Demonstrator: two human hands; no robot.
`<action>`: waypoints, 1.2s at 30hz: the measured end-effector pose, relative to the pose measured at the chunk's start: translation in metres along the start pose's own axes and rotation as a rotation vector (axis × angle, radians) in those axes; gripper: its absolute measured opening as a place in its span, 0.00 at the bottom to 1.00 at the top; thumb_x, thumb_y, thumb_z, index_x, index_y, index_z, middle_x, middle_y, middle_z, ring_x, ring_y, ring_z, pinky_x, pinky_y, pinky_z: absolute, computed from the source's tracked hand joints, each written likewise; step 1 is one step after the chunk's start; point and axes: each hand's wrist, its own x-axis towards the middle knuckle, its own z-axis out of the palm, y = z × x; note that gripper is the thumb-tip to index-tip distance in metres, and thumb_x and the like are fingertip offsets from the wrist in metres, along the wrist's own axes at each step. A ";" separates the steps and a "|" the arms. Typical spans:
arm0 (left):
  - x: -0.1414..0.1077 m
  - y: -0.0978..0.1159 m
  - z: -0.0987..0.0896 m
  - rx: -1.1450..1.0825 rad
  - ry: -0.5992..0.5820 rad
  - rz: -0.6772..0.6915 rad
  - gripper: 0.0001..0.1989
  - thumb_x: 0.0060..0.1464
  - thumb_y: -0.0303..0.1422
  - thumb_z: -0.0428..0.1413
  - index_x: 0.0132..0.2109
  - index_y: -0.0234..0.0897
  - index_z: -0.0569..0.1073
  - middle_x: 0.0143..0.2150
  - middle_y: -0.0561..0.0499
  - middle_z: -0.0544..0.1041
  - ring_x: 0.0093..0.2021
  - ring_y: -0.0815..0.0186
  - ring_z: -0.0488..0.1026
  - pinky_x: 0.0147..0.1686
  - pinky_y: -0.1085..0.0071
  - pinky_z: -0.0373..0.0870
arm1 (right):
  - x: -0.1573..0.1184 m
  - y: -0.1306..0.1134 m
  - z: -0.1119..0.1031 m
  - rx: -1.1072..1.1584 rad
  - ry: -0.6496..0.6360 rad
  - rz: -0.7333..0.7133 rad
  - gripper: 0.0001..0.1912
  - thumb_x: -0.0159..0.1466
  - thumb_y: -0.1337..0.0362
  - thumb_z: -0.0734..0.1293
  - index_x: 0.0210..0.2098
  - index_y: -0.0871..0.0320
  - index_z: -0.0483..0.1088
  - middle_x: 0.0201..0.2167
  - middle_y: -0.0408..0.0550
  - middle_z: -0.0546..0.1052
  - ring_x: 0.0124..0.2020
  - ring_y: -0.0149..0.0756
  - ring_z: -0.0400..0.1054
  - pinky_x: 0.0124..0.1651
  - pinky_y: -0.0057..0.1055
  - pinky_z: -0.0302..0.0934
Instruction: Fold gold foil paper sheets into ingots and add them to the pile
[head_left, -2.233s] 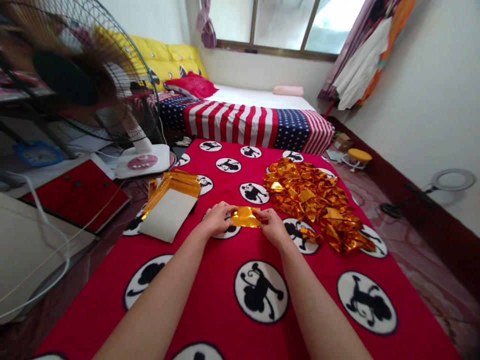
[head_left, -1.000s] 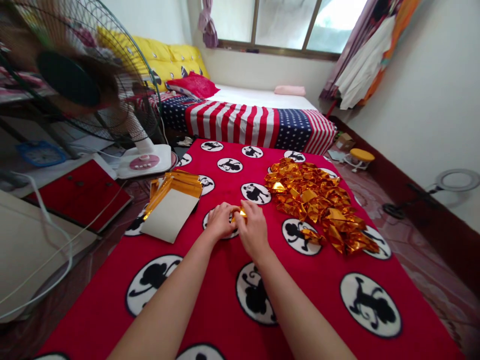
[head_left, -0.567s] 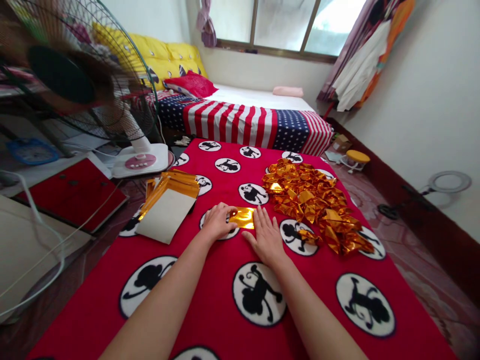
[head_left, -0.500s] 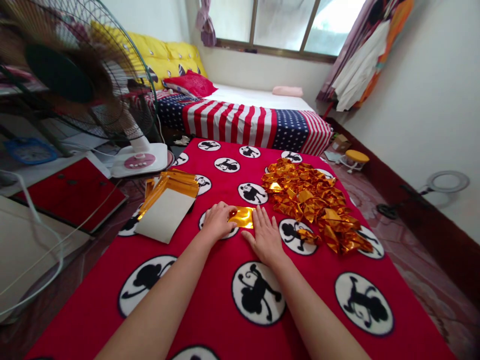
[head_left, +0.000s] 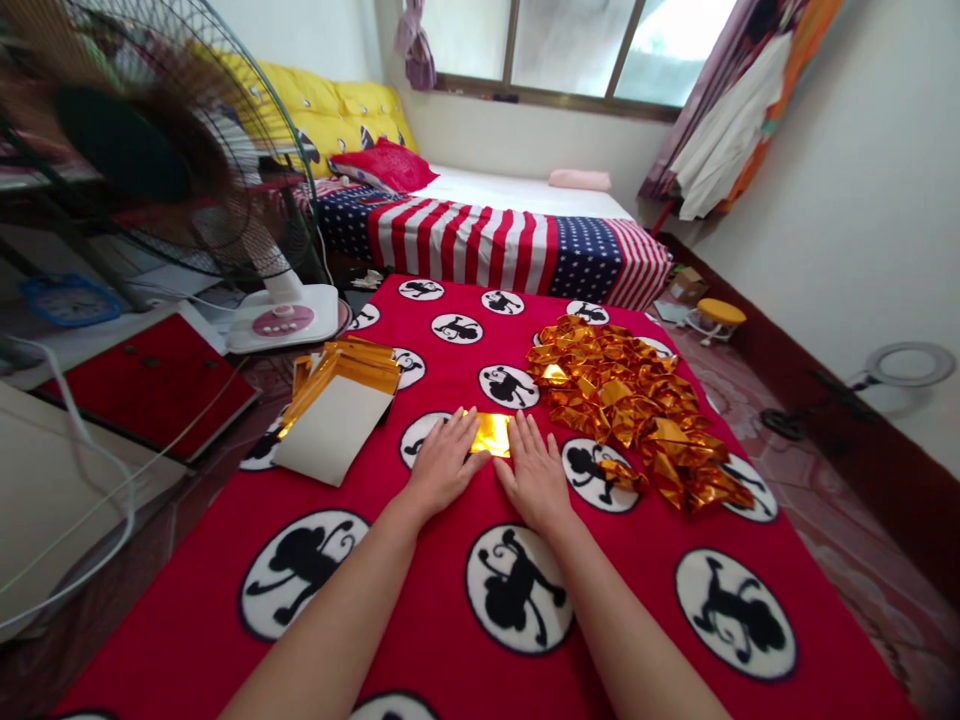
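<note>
A folded strip of shiny gold foil paper [head_left: 492,436] lies flat on the red cloth [head_left: 420,620] printed with black monkeys in white circles. My left hand [head_left: 445,455] rests flat over the strip's left end, its fingers stretched out. Over the right end lies my right hand [head_left: 534,470], also flat with fingers extended. To the left is a stack of gold foil sheets [head_left: 352,352], with a pale sheet [head_left: 330,430] on its near side. A heap of folded gold foil pieces [head_left: 615,385] sits to the right, and one loose piece [head_left: 621,474] lies nearer my right hand.
A standing fan [head_left: 281,310] is at the left, beside a red panel [head_left: 154,380]. Behind the cloth-covered surface is a bed with a stars-and-stripes cover [head_left: 480,240]. On the floor at right are a yellow stool [head_left: 720,312] and a ring light [head_left: 911,362].
My left hand has gone from curled fingers at the strip's left end to lying flat on it. My right hand stays pressed on the right end. The view has shifted slightly.
</note>
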 end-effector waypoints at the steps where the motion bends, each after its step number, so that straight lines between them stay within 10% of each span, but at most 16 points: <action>1: -0.001 -0.003 -0.002 -0.022 0.018 0.002 0.26 0.65 0.41 0.45 0.67 0.40 0.60 0.71 0.47 0.55 0.71 0.60 0.50 0.69 0.56 0.46 | 0.000 0.000 0.000 0.011 0.002 0.000 0.33 0.68 0.57 0.55 0.69 0.63 0.49 0.72 0.52 0.46 0.72 0.42 0.39 0.69 0.49 0.36; 12: 0.019 -0.001 -0.003 -0.100 0.254 -0.041 0.16 0.54 0.30 0.56 0.50 0.41 0.78 0.56 0.48 0.75 0.56 0.56 0.69 0.57 0.58 0.65 | 0.011 0.001 -0.004 0.228 0.124 0.042 0.26 0.63 0.66 0.60 0.61 0.59 0.64 0.66 0.55 0.62 0.67 0.47 0.54 0.66 0.52 0.48; 24: 0.037 -0.006 -0.003 -0.148 0.262 -0.143 0.21 0.46 0.36 0.64 0.50 0.39 0.77 0.42 0.45 0.78 0.44 0.56 0.74 0.46 0.62 0.70 | 0.037 0.005 0.021 1.161 0.511 0.209 0.27 0.54 0.72 0.61 0.53 0.58 0.70 0.52 0.53 0.75 0.51 0.42 0.71 0.55 0.40 0.66; 36: 0.041 -0.019 0.003 -1.100 0.480 -0.345 0.15 0.47 0.39 0.63 0.39 0.34 0.74 0.33 0.50 0.79 0.32 0.65 0.76 0.33 0.72 0.71 | 0.037 -0.003 0.007 1.426 0.492 0.312 0.21 0.58 0.61 0.71 0.50 0.57 0.70 0.49 0.54 0.76 0.49 0.42 0.72 0.52 0.41 0.67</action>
